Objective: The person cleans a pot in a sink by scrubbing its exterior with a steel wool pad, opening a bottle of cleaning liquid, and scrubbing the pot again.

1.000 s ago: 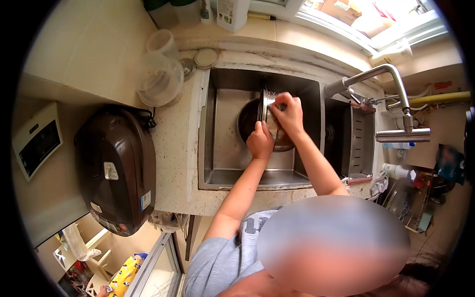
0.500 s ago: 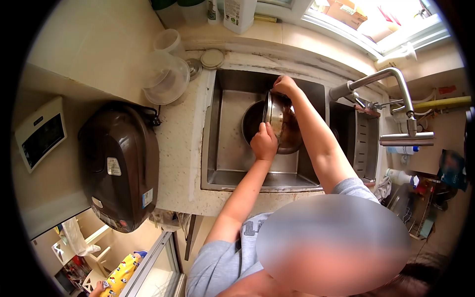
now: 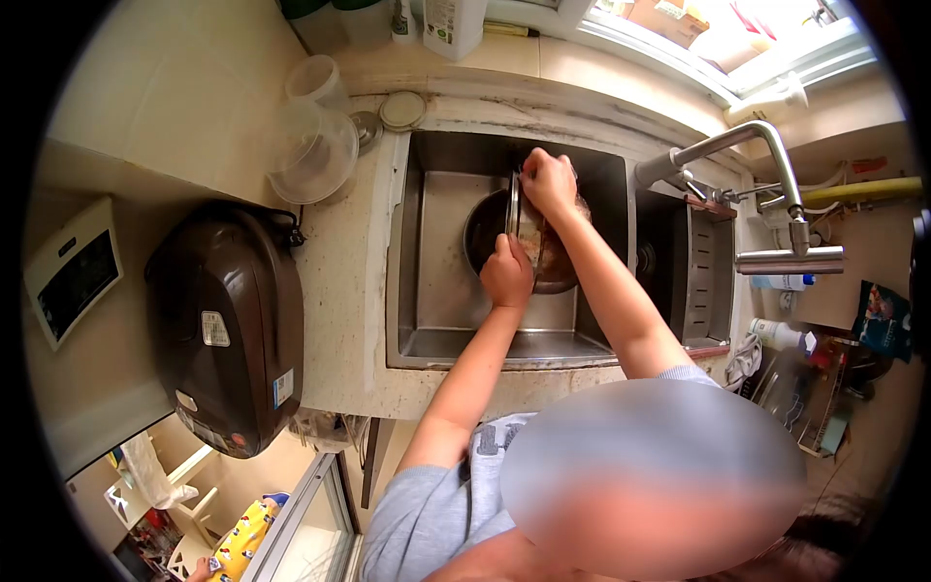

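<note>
A dark round pot [image 3: 478, 236] rests in the steel sink. Tilted on edge across it is a shiny round piece with a metal rim, which looks like a pot lid [image 3: 529, 225]; its brownish, glossy side faces right. My left hand [image 3: 507, 275] is closed on the near end of the rim, thumb up against it. At the far end, the fingers of my right hand [image 3: 550, 184] are curled on the same rim. Whether a small cloth or sponge sits under those fingers cannot be made out.
Around the pot is the sink basin [image 3: 441, 320], with a narrower basin and the faucet [image 3: 776, 145] to the right. A brown rice cooker [image 3: 233, 330] and clear plastic containers [image 3: 315, 155] stand on the left. Bottles [image 3: 454, 24] line the back ledge.
My right hand has turned and come a little nearer along the far rim, its back now more visible. The left hand keeps its hold. The whole view has shifted slightly.
</note>
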{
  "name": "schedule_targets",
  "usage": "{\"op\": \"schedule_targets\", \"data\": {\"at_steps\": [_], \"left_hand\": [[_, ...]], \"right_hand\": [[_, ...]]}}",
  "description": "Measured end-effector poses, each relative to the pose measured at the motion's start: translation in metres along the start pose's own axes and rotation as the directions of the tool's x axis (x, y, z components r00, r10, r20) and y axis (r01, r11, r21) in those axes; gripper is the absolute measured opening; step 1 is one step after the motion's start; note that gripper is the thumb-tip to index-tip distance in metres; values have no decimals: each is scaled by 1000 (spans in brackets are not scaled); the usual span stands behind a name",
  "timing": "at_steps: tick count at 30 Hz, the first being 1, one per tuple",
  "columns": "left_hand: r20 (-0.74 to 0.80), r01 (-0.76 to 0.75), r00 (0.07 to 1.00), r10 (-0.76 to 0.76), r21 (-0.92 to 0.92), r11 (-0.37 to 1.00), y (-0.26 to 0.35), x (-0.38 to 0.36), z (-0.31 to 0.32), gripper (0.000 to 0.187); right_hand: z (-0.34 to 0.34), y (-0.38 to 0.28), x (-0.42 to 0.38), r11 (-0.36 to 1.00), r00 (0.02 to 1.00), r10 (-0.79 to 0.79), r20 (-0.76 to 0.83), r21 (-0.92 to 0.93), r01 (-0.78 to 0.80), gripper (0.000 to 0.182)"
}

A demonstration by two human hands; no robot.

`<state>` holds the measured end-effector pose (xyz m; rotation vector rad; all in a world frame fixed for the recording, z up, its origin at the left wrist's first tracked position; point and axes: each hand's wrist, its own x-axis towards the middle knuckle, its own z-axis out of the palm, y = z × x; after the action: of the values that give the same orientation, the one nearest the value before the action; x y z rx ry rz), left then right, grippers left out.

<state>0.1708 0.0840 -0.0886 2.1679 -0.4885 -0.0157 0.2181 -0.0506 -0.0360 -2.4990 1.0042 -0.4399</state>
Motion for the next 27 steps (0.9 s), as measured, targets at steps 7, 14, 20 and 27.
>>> {"op": "schedule_targets", "data": {"at_steps": [7, 14, 20, 27], "left_hand": [[12, 20, 1000, -20, 43, 999, 3, 2, 1, 28], [-13, 23, 1000, -23, 20, 1000, 6, 1, -3, 30], [30, 71, 997, -71, 7, 997, 7, 6, -4, 29], [15, 56, 998, -55, -40, 998, 2, -1, 2, 31]], "right_hand": [[-17, 4, -70, 970, 963, -227, -146, 51, 237, 12], [0, 18, -11, 994, 998, 58, 9, 95, -58, 15], [-8, 14, -57, 949, 928, -275, -251, 83, 304, 15], [-5, 25, -8, 964, 996, 54, 67, 258, -70, 21]]}}
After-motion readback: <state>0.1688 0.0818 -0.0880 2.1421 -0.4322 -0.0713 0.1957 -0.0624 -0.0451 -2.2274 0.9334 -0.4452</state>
